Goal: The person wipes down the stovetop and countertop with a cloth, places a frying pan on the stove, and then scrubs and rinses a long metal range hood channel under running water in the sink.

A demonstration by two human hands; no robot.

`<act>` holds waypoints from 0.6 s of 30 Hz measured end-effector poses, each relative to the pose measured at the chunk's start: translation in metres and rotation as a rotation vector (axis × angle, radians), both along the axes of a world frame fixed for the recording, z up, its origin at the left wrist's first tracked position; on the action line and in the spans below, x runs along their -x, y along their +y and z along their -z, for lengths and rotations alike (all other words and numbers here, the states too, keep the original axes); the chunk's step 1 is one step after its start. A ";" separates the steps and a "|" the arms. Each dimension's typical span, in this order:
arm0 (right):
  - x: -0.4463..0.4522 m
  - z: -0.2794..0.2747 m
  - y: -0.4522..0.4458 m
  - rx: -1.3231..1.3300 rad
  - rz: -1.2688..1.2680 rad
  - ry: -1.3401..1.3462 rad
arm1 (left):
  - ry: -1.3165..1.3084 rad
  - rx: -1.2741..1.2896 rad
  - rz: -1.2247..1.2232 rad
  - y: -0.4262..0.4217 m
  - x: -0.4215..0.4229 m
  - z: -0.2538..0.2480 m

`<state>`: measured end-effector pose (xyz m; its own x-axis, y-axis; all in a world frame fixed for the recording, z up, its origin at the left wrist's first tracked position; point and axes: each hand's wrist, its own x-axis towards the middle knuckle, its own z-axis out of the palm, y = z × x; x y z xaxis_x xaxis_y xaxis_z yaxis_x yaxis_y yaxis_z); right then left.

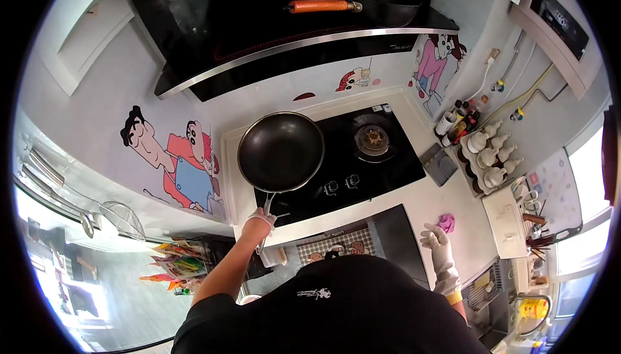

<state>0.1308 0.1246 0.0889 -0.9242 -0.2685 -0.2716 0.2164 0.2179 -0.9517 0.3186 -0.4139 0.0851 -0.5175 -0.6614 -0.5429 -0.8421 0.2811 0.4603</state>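
A dark round wok (pixel 281 151) sits over the left side of the black gas stove (pixel 375 182), its handle pointing toward the person. My left hand (pixel 260 220), in a thin glove, is wrapped round that handle. To the right, my right hand (pixel 440 243), in a pale glove, hovers near the counter's front edge with its fingers apart and nothing in them. Just beyond its fingertips a crumpled pink cloth (pixel 446 222) lies on the white counter (pixel 420 202). The right burner (pixel 372 140) of the stove is uncovered, and two knobs show near the front.
A range hood (pixel 291 50) juts out above the stove. Sauce bottles (pixel 460 121) and a rack of white jars (pixel 488 153) line the right wall. A utensil holder (pixel 508 221) and a sink (pixel 495 312) are at right. A strainer (pixel 123 220) hangs at left.
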 end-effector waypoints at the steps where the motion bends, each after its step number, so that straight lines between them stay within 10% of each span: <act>1: 0.004 0.001 0.000 0.007 0.008 -0.021 | -0.024 0.035 0.057 0.001 0.002 -0.015; 6: 0.056 0.054 0.032 -0.071 0.125 -0.023 | -0.088 0.282 0.210 -0.011 0.014 -0.025; 11: 0.099 0.117 0.063 -0.990 0.237 0.551 | 0.099 0.500 0.264 -0.002 0.045 -0.048; 18: 0.119 0.141 0.052 -0.979 0.039 0.505 | 0.235 0.549 0.320 0.035 0.059 -0.045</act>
